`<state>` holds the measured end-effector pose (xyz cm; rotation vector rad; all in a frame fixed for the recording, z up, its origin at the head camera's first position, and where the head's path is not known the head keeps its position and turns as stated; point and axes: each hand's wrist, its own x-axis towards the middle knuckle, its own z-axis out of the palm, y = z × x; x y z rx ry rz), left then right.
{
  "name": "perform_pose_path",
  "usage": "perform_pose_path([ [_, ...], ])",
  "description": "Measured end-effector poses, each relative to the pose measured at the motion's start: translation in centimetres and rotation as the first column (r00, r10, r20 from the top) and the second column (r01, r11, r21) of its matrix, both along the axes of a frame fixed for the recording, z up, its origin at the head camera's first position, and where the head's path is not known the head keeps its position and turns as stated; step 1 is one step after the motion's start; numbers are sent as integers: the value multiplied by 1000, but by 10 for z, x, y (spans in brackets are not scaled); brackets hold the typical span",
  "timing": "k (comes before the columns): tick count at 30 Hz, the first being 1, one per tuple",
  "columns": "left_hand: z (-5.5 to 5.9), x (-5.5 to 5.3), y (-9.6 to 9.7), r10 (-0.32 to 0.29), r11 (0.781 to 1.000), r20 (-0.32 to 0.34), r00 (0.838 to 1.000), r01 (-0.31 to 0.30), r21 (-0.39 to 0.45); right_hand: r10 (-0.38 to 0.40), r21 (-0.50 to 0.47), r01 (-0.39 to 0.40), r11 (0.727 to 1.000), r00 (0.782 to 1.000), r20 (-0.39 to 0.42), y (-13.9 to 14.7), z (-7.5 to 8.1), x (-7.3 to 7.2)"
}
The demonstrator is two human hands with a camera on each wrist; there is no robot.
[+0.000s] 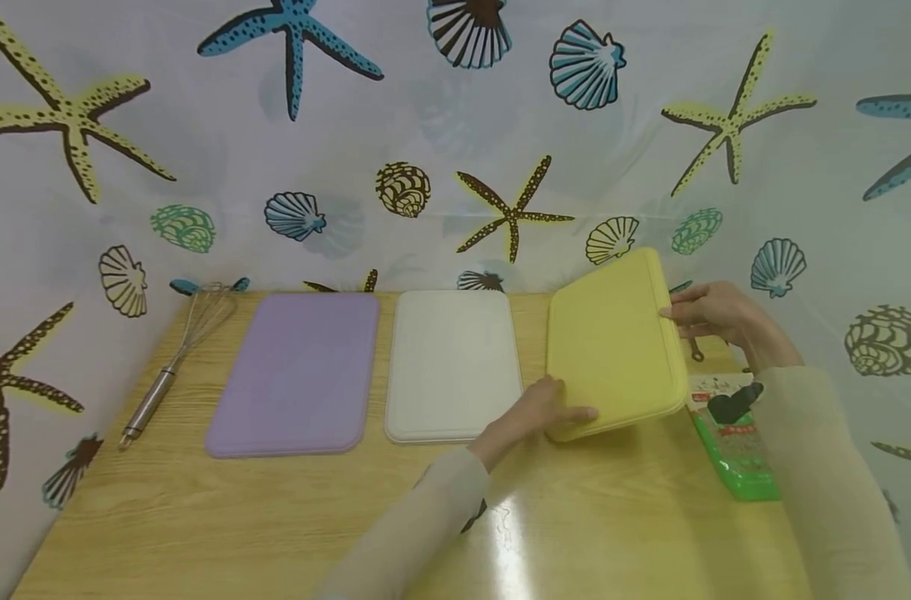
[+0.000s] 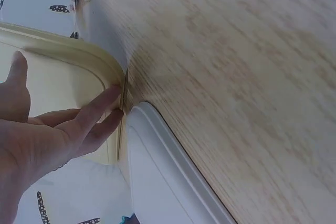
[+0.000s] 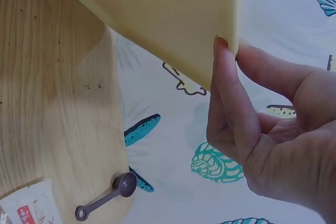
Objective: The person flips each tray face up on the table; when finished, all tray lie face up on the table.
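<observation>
A yellow rectangular board (image 1: pixel 613 342) with rounded corners and a rimmed edge stands tilted on the right of the table, its right side lifted. My right hand (image 3: pixel 283 124) pinches its raised edge between thumb and fingers. At the lower left edge, near the tabletop, the fingers of my left hand (image 2: pixel 58 129) touch the board's rim, fairly straight, while the thumb stretches over its face. A white board (image 1: pixel 455 367) of similar shape lies flat just left of my left hand. Farther left lies a purple one (image 1: pixel 297 375).
A metal whisk (image 1: pixel 173 367) lies at the table's left edge. On the right, a green and white package (image 1: pixel 748 479) sits partly behind my right sleeve. A dark measuring spoon (image 3: pixel 107 200) lies near the back right edge. A printed cloth (image 1: pixel 425 108) with sea shapes hangs behind.
</observation>
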<state>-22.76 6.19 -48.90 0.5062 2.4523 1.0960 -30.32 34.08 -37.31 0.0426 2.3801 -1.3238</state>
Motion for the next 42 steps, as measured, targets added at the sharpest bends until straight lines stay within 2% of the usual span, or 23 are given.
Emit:
perform_pose_path([
  [2, 1, 3, 2, -23, 1000, -8, 1000, 23, -7, -8, 1, 8, 1000, 1000, 0, -2, 2, 0],
  [6, 0, 6, 7, -73, 995, -59, 996, 69, -76, -28, -20, 28, 999, 1000, 1, -5, 6, -2],
  [10, -3, 6, 12, -80, 990, -95, 992, 68, -122, -41, -49, 41, 998, 999, 5, -9, 11, -1],
  [12, -3, 7, 14, -73, 991, -87, 993, 62, -122, -43, -56, 43, 997, 999, 4, -11, 15, 0],
  [17, 0, 6, 16, -82, 994, -76, 994, 75, -82, -47, -54, 45, 998, 999, -28, -19, 25, 2],
  [21, 7, 7, 19, -90, 995, -105, 990, 86, -45, -73, -74, 70, 995, 996, -41, -26, 33, 1],
  [24, 12, 10, 24, -85, 996, -91, 992, 83, -21, -93, -84, 89, 993, 995, -40, -31, 37, 0],
  [28, 16, 13, 30, -57, 998, -67, 996, 55, -21, -90, -66, 86, 994, 994, -57, -38, 41, 2],
  [32, 20, 15, 30, -39, 999, -80, 996, 37, -23, -98, -87, 92, 992, 994, -57, -49, 43, 3],
  [35, 25, 19, 27, -27, 1000, -91, 995, 28, 11, -114, -140, 108, 984, 993, -35, -59, 44, 1],
  [42, 37, 28, 16, 31, 991, -49, 998, -24, 128, -97, -191, 93, 977, 995, -16, -85, 44, -3],
])
